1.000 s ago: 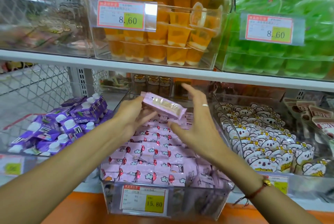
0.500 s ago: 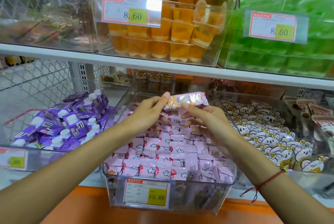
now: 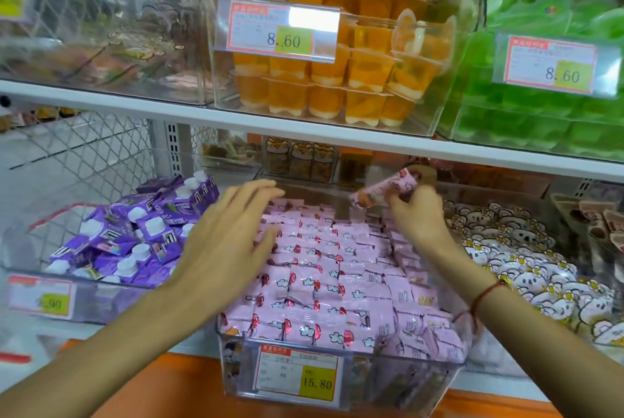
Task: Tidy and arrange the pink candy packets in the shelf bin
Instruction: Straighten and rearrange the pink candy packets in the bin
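The pink packets (image 3: 324, 269) lie in fairly even rows inside the clear bin (image 3: 341, 394) on the lower shelf, and they fill it almost to the rim. One packet (image 3: 385, 189) is lifted above the back of the bin; the right hand (image 3: 417, 215) pinches it between thumb and fingertips, and motion blur hides how exactly the fingers lie. The left hand (image 3: 229, 242) hovers flat over the left rows with the fingers spread and holds nothing. The step seems to be placing this packet into a row. To do it well, the person should probably turn it the same way as its neighbours, lay it in a gap near the back, and steady the rows with the flat hand. The purple packs (image 3: 135, 232) lie in the bin to the left.
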The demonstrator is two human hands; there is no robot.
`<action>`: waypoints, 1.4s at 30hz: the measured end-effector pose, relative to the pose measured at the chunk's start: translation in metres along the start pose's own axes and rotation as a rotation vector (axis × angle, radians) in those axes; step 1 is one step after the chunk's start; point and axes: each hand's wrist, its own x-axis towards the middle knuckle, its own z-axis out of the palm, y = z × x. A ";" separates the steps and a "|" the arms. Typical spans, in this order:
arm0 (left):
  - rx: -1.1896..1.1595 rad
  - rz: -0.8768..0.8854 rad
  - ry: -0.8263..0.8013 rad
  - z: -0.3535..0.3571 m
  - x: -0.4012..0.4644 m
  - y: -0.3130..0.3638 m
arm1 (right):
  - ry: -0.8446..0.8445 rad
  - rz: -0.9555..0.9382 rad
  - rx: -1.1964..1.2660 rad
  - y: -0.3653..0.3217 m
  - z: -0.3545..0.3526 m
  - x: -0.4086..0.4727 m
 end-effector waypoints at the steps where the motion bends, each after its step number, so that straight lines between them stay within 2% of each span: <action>1: -0.051 -0.045 -0.006 -0.004 -0.008 -0.007 | -0.035 -0.054 -0.056 0.000 0.005 0.005; 4: -0.204 -0.190 -0.060 -0.011 -0.030 -0.020 | -0.238 -0.211 -0.155 -0.003 0.017 0.017; 6: -0.309 -0.269 -0.115 -0.014 -0.041 -0.022 | -0.311 -0.303 -0.264 -0.005 0.025 0.024; 14: -0.475 -0.324 -0.131 -0.010 -0.049 -0.019 | -0.262 -0.423 -0.568 -0.023 0.041 0.030; 16: -0.471 -0.328 -0.144 -0.009 -0.050 -0.020 | -0.274 -0.501 -0.600 -0.022 0.038 0.025; 20: -0.466 -0.315 -0.139 -0.007 -0.051 -0.022 | -0.180 -0.621 -0.626 -0.012 0.029 0.015; 25: -0.489 -0.305 -0.139 -0.005 -0.049 -0.023 | -0.170 -0.518 -0.593 -0.007 0.032 0.019; 30: -0.506 -0.327 -0.149 -0.004 -0.047 -0.024 | -0.380 -0.379 -0.410 -0.026 0.048 0.030; 32: -0.502 -0.338 -0.139 -0.003 -0.047 -0.024 | -0.431 -0.387 -0.331 -0.029 0.056 0.024; 35: -0.513 -0.340 -0.132 -0.003 -0.048 -0.025 | -0.345 -0.492 -0.358 -0.022 0.053 0.023; 37: -0.538 -0.338 -0.129 -0.003 -0.049 -0.025 | -0.315 -0.491 -0.426 -0.016 0.049 0.028; 39: -0.555 -0.336 -0.137 -0.003 -0.049 -0.025 | -0.365 -0.449 -0.452 -0.012 0.048 0.030; 42: -0.558 -0.329 -0.138 -0.002 -0.049 -0.026 | -0.446 -0.241 -0.273 -0.007 0.049 0.030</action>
